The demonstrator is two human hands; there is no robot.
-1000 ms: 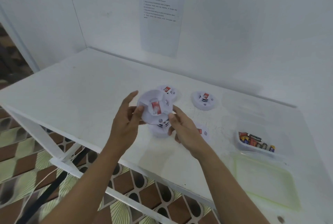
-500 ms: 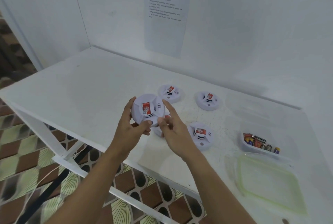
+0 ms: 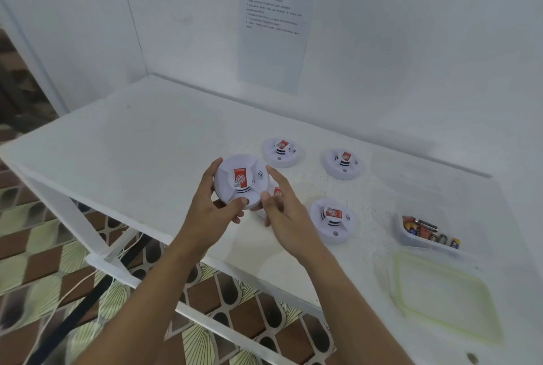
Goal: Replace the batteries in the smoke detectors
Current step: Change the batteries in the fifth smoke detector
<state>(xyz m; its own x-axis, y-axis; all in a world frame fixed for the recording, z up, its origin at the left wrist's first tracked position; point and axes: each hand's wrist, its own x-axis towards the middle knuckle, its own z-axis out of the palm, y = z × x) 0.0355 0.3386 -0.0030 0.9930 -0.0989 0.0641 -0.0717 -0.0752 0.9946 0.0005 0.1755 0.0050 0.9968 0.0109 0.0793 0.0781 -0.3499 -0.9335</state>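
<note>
Just above the near part of the bench, my left hand grips a smoke detector, fingers curled round its left rim and thumb lying across the lower front. My right hand is not clamped on it: the fingers are fairly straight, with forefinger and thumb tip touching the right rim. The detector is lifted clear of the bench, its red sticker facing me.

Under my right hand a second detector peeks out, mostly hidden. A far detector, a far-right detector and a near detector lie sticker-up on the bench. Well apart to the right, an open tray holds loose batteries, with its lid lying nearer me.

I judge this to be the opening step. The battery bay is probably on the back, which I cannot see. Next I need to turn the detector over or twist its base off, with my left hand holding firm while my right takes a proper hold of the rim.
</note>
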